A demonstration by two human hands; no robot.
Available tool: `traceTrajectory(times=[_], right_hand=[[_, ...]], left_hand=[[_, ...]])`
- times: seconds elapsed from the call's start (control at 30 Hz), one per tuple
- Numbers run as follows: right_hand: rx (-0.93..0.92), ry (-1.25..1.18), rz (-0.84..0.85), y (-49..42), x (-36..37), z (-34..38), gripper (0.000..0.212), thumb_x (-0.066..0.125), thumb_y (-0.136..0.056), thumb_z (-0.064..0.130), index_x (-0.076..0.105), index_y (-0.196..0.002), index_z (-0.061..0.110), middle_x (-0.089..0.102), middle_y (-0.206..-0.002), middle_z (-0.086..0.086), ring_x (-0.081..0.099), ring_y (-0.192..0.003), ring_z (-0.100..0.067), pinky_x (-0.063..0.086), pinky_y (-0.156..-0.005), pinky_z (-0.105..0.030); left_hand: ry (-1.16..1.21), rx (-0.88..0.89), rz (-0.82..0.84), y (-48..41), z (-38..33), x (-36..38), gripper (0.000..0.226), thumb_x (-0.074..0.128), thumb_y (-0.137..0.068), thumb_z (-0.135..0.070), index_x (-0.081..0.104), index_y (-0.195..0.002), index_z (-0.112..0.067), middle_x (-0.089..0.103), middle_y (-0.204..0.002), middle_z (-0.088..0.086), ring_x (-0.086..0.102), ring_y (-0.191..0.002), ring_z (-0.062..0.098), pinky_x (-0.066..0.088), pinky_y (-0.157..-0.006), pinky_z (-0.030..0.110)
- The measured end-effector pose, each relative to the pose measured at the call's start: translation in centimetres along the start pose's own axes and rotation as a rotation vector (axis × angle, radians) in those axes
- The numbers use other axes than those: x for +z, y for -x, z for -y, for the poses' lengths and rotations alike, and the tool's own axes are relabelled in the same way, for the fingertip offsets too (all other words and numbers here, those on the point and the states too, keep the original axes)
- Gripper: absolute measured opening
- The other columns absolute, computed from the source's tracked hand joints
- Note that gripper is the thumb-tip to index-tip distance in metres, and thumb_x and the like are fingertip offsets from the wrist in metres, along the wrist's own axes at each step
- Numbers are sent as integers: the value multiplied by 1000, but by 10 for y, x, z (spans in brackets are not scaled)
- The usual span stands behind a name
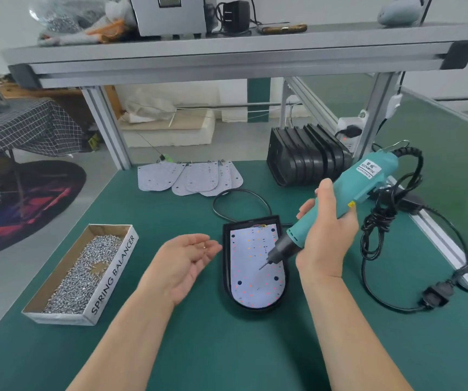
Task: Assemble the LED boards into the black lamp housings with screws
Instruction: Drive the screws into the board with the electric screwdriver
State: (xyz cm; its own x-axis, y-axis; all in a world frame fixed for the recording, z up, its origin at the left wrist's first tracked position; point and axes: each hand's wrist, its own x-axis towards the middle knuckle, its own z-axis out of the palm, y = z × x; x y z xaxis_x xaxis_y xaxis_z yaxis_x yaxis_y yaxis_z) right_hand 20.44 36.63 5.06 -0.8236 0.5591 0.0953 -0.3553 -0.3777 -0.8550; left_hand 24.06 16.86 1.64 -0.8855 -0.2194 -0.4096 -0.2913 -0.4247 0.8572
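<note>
Left hand [187,258] fingers loose, palm speck [204,246] indistinct; right hand [325,238] fingers around screwdriver [368,179]

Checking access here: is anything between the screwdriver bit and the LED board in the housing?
Nothing visible. The right hand holds the screwdriver, bit over the LED board lying bare in the black housing; the left hand is beside it.

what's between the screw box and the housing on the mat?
Head view: the left hand, palm up and relaxed, over the green mat between the screw box and the black housing. Nothing else.
</note>
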Motion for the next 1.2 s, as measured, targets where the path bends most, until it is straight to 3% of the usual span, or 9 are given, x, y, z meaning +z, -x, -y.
traceTrajectory(times=[0.17, 0.3, 0.5, 0.6, 0.73, 1.03, 1.2], right_hand=[[36, -43, 20, 5, 8, 1, 17, 64, -94, 26, 52, -87, 18, 55, -57, 5, 52, -54, -15, 45, -54, -26], [-2, -81, -4, 8, 17, 10, 17, 64, -90, 29, 52, -87, 18, 57, -59, 2, 53, -55, -17, 46, -54, -24], [-74, -99, -16, 15, 32, 16, 18, 64, -90, 30, 51, -86, 18, 59, -61, 0, 55, -58, -18, 47, -60, -26], [-92, -102, -1, 20, 35, 15, 18, 64, -89, 30, 51, -85, 19, 58, -63, -3, 54, -58, -19, 47, -59, -26], [-125, -85, 10, 23, 37, 14, 20, 64, -88, 31, 50, -82, 18, 59, -60, 0, 55, -56, -16, 47, -57, -24], [-148, -71, 31, 27, 38, 9, 17, 63, -93, 25, 51, -85, 16, 58, -59, 2, 53, -54, -11, 46, -56, -21], [-171, -63, 29, 28, 38, 6, 15, 63, -91, 24, 52, -86, 15, 59, -58, 4, 55, -55, -12, 47, -57, -20]], left_hand=[[126, -60, 144, 16, 4, 9, 15, 44, -98, 17, 59, -100, 14, 75, -83, 23, 77, -79, 27, 59, -63, 19], [162, -80, 143, 21, 7, 16, 10, 55, -96, 5, 63, -95, 10, 71, -71, 17, 73, -61, 18, 55, -52, 14], [191, -207, 150, 27, 8, 26, 18, 78, -68, -23, 72, -66, -6, 54, -58, 1, 50, -41, 4, 40, -35, 10], [313, -295, 163, 28, 10, 31, 25, 80, -62, -22, 63, -73, -7, 50, -57, -1, 44, -37, 4, 33, -30, 11], [459, -372, 183, 30, 12, 32, 26, 79, -63, -15, 61, -80, -6, 53, -61, 2, 49, -38, 5, 37, -31, 11], [472, -334, 151, 29, 13, 29, 28, 76, -67, -5, 66, -91, 3, 63, -71, 11, 62, -50, 10, 46, -38, 12], [382, -208, 144, 28, 19, 31, 9, 73, -70, -7, 71, -71, 2, 65, -69, 11, 64, -53, 10, 49, -43, 12]])
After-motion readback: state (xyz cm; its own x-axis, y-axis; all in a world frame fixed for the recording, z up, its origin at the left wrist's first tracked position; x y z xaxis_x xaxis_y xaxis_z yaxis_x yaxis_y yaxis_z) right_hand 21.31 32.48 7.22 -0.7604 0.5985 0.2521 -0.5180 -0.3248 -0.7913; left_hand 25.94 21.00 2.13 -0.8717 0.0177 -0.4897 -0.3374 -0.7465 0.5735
